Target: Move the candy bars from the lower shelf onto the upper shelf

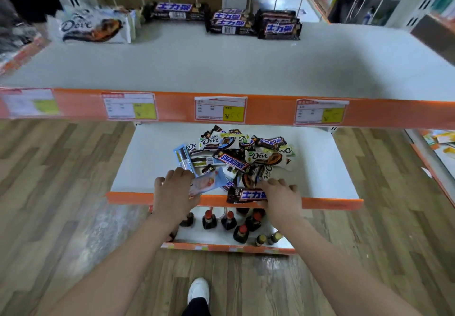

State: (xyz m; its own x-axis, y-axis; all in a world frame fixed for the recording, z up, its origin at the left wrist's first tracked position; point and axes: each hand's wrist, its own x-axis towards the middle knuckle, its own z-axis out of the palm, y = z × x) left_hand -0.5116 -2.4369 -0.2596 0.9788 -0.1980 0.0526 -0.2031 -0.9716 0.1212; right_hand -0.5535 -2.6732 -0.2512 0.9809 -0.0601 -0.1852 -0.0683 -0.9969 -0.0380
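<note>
Fingers of the left hand (pixel 175 192) are curled around a pale blue and pink candy bar (pixel 206 184), and fingers of the right hand (pixel 280 196) are closed on a dark Snickers bar (pixel 247 195) at the front edge of the lower shelf (pixel 145 165). Just behind both hands lies the pile of candy bars (pixel 242 154), Dove and Snickers mixed. Above, the upper shelf (pixel 221 64) carries stacked Snickers bars (pixel 256 23) and a white Dove pack (pixel 96 26) along its back. Below the lower shelf stand dark bottles (pixel 231 222).
</note>
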